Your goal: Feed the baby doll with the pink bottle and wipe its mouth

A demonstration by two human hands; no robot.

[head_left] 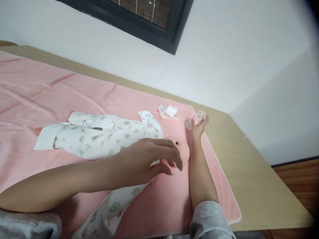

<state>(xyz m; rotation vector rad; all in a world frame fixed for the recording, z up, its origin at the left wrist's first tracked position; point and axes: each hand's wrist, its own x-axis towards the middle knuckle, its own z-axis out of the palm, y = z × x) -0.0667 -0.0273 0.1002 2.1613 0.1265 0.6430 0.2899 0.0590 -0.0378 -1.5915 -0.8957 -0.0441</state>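
A baby doll in a white suit with a green and grey animal print lies on its back on a pink blanket. Over its face hovers my left hand, with bent fingers apart from the thumb and nothing seen between them. The hand hides much of the doll's head; one dark eye shows. Beyond the head, my right hand has its thumb and fingers around a small clear plastic bottle, which is tilted on its side near the blanket's edge. Its exact type is hard to make out.
A crumpled clear wrapper with a white piece lies above the doll's head. The wooden table shows beyond the blanket on the right and along the wall. A dark-framed window is set in that wall.
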